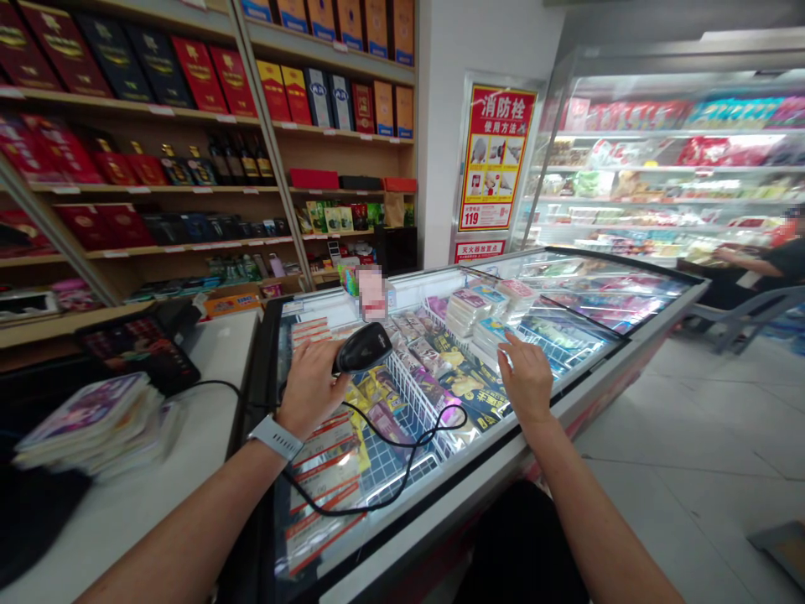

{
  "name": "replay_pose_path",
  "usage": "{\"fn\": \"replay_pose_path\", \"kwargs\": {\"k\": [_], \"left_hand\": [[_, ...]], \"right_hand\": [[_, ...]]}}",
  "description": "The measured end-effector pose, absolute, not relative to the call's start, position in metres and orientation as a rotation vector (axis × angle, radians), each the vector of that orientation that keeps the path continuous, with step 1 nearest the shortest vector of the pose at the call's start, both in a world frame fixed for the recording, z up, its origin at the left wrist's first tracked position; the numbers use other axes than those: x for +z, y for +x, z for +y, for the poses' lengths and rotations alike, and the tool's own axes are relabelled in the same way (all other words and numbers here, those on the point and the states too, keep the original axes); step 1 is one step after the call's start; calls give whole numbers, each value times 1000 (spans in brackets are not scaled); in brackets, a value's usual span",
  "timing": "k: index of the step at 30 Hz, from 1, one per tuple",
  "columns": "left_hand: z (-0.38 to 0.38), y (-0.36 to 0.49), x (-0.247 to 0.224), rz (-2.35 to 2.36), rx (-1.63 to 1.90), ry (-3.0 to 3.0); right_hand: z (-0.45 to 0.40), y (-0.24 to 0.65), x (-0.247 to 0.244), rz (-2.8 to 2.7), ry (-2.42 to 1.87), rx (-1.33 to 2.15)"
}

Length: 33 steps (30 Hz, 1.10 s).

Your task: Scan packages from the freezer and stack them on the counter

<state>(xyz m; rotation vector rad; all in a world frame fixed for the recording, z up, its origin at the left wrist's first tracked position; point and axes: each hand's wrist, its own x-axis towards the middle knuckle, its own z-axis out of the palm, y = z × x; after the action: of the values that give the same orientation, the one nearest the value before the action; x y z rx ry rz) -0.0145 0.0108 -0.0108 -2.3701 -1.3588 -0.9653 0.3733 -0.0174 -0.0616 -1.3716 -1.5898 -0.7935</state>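
My left hand point(314, 382), with a pale watch on its wrist, is wrapped round a black barcode scanner point(365, 348) above the freezer's glass top. The scanner's black cable point(412, 445) loops over the glass. My right hand point(527, 377) hovers with fingers apart at the near stack of flat white and blue packs point(494, 335), holding nothing; whether a fingertip touches the stack I cannot tell. Further stacks of similar packs point(469, 310) stand just behind. Bagged frozen goods point(465, 377) lie in wire baskets under the glass.
On the left, a white counter point(207, 428) bears piled packs point(94, 419) and a dark screen point(142, 344). Shelves of boxes and bottles point(245, 164) stand behind. A seated person point(776, 260) is at the far right, near a lit display fridge point(660, 168).
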Motion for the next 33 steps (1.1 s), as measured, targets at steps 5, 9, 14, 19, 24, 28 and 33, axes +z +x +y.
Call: {"fn": "replay_pose_path", "kwargs": {"k": [5, 9, 14, 19, 24, 28, 33], "left_hand": [[12, -15, -12, -1354, -955, -2359], [12, -15, -13, -1358, -949, -2358], [12, -15, -13, -1323, -954, -2350], [10, -14, -12, -1307, -986, -2350], [9, -12, -11, -1324, -996, -2364], [7, -11, -10, -1346, -994, -2394], [2, -9, -6, -1358, -992, -2408]], "right_hand": [[-19, 366, -61, -1600, -1369, -810], [-19, 359, -59, -1614, -1346, -824], [-19, 344, -54, -1642, -1268, -831], [-20, 324, -45, -1668, -1196, -793], [-20, 300, -38, -1698, -1141, -713], [-19, 279, -31, -1722, -1091, -651], [-20, 247, -16, -1742, -1000, -583]]}}
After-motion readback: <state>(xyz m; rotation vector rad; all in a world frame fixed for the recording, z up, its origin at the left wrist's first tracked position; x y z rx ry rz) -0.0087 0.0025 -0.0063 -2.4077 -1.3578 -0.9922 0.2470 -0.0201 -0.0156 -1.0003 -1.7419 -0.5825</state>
